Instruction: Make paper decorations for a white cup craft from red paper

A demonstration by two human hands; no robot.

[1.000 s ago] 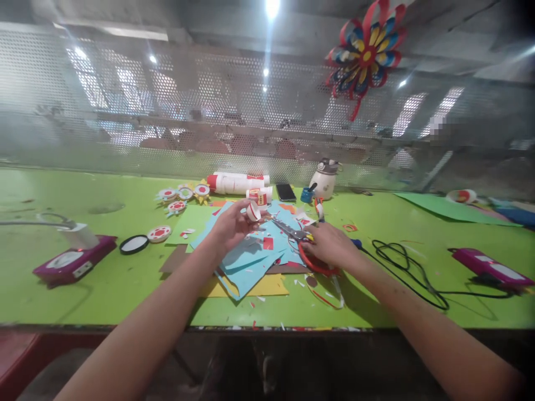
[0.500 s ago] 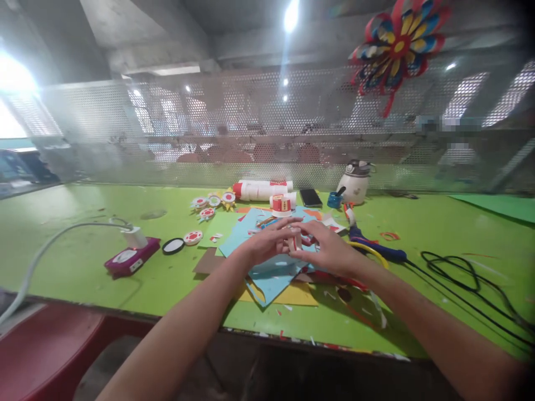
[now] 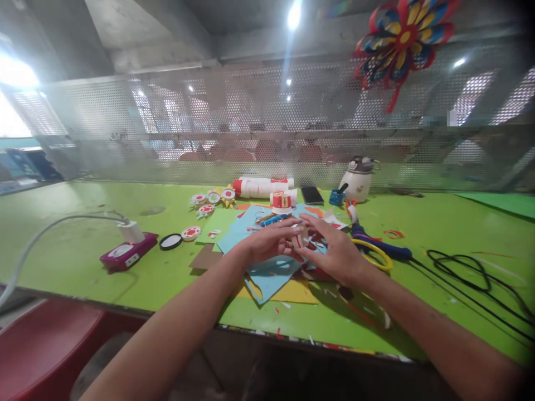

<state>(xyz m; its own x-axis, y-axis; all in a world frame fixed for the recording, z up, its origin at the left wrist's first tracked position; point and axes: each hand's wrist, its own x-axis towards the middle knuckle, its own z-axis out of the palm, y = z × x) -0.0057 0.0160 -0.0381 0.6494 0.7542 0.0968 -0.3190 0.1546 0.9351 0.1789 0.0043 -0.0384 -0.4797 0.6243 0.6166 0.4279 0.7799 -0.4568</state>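
My left hand (image 3: pixel 271 243) and my right hand (image 3: pixel 334 252) meet over a pile of blue, yellow and red paper sheets (image 3: pixel 267 273) in the middle of the green table (image 3: pixel 83 273). Between their fingertips both hands pinch a small white paper ring with red trim (image 3: pixel 300 238). Most of the ring is hidden by the fingers. Just behind the hands stands a white and red paper cylinder (image 3: pixel 281 202). Yellow-handled scissors (image 3: pixel 374 250) lie to the right of my right hand.
A long white paper rocket (image 3: pixel 261 187), a phone (image 3: pixel 311 195), a white kettle (image 3: pixel 357 179) and paper flowers (image 3: pixel 211 199) line the back. A magenta device (image 3: pixel 125 256) with a cable sits left, black cords (image 3: pixel 472 278) right. A perforated screen (image 3: pixel 167 128) carries a paper pinwheel (image 3: pixel 401 39).
My right hand left the red-handled scissors and came to the left hand; both now pinch the small ring. The view swung left and slightly up.
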